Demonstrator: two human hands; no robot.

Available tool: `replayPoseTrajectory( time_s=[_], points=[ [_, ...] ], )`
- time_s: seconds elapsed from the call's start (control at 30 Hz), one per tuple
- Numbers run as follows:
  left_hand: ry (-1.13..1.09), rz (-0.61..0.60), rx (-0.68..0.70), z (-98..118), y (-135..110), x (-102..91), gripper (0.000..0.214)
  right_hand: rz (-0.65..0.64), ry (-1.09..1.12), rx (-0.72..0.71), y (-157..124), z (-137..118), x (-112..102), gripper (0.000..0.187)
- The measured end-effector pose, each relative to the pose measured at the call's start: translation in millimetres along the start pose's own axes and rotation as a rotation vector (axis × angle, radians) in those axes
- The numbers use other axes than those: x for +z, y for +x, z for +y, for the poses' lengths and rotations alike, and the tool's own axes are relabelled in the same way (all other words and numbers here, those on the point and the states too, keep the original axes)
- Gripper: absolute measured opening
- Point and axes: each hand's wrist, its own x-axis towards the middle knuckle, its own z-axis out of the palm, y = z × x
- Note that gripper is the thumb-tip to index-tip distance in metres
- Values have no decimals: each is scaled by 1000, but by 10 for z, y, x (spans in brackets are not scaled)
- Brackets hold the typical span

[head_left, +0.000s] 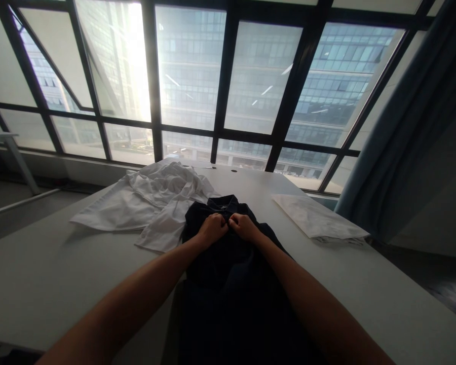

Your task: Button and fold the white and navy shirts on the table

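a dark shirt (pixel 237 276) is held before the body, at the near middle of a white table (pixel 368 284), with its collar (pixel 223 204) turned toward the windows (pixel 190 66). the cloth just below the collar is gripped by 2 hands: the left hand (pixel 214 229) is closed on it from the left, the right hand (pixel 243 226) from the right, and only a narrow gap is left between the knuckles. both forearms are stretched forward over the shirt's sides. the shirt's lower part is lost in shadow, so where its hem lies cannot be told.

a crumpled white garment (pixel 163 190) is borne by the table on the left; its near flap is met by the dark shirt's left side, so little room is left there. a flat, folded white piece (pixel 315 218) is set along the table's right edge; whether it is wrapped in a bag cannot be told. between it and the dark shirt, a strip of bare tabletop is seen, and wider stretches are seen at the near left and near right. the far edge, where 2 dark round holes (pixel 233 171) are cut, is bounded by the windows. the right edge is flanked by a blue-grey curtain (pixel 399 132).
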Motion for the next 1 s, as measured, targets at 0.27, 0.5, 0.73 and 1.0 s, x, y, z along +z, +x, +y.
replayPoseTrajectory(
  time_s=[0.27,0.5,0.73,1.0],
  points=[
    [29,-27,8,44,4,13,11,-22,-205,67,9,-120,-23,11],
    [-69,3,46,-15,4,1,11,-37,410,129,43,38,21,16],
    [-221,38,46,-30,-4,43,9,-116,661,325,32,25,-25,19],
    [-305,44,124,-54,-13,83,7,-211,699,477,64,47,-75,19]
  ],
)
